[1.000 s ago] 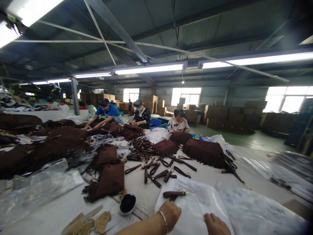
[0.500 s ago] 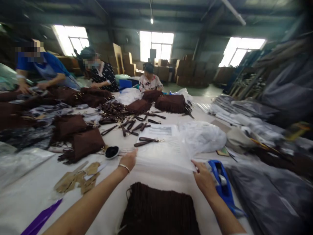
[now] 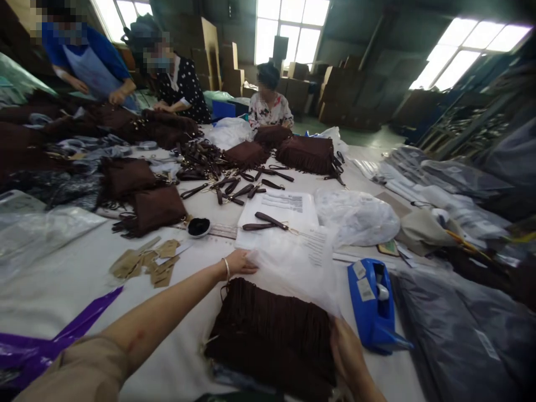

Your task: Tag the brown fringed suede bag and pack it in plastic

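Note:
A dark brown fringed bag (image 3: pixel 272 329) lies in front of me at the bottom of the view. Beyond its top edge a clear plastic bag (image 3: pixel 288 259) with printed text is spread out, its near edge reaching the fringe. My left hand (image 3: pixel 240 262) is closed on the plastic bag's left edge. At the fringed bag's right side, my right hand (image 3: pixel 347 346) grips the edge, its fingertips partly hidden. A brown wrist strap (image 3: pixel 266 222) with a metal clasp rests on the plastic sheets.
A blue tape dispenser (image 3: pixel 371 307) stands right of my right hand. Left are brown paper tags (image 3: pixel 161 259), a small black-filled dish (image 3: pixel 199 226) and purple plastic (image 3: pixel 79 324). More straps (image 3: pixel 234 187) and fringed bags (image 3: pixel 159 209) lie beyond. Several people work across the table.
Both hands have come nearer, drawing the plastic bag toward the fringed bag. My right hand has moved down from the plastic's corner to the fringed bag's right edge. The view has tilted down.

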The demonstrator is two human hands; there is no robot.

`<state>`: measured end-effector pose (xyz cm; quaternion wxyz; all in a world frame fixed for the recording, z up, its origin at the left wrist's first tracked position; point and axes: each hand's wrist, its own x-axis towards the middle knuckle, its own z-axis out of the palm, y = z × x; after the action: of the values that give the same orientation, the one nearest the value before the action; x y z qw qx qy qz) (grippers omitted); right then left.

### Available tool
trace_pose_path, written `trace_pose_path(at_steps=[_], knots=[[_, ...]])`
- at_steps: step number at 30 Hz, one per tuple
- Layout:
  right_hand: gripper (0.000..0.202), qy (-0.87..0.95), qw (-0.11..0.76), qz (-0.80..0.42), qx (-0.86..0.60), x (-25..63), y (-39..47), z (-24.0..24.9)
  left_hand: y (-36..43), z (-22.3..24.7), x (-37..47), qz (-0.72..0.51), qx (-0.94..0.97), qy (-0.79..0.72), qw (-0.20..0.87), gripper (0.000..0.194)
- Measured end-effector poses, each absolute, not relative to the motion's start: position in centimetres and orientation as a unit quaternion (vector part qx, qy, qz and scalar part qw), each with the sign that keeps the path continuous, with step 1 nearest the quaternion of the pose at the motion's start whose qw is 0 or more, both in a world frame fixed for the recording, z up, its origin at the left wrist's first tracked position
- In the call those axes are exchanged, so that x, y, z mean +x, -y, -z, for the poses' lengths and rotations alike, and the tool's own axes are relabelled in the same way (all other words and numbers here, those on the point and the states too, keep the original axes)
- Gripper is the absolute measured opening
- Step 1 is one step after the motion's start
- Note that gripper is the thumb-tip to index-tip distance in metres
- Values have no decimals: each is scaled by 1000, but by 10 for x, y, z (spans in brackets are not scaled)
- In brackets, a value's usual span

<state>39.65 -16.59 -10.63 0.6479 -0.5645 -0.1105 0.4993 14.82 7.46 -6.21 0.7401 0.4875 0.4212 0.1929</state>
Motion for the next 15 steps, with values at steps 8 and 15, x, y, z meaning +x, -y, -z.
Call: trace_pose_path(at_steps=[8,15], knots=[[57,92,591,-510,-618,378,178,104,-19,73,82,-168,510,-532,656,48],[62,250,405,-461,-749,404,224,109,59,79,49,-249,650,-518,497,40]])
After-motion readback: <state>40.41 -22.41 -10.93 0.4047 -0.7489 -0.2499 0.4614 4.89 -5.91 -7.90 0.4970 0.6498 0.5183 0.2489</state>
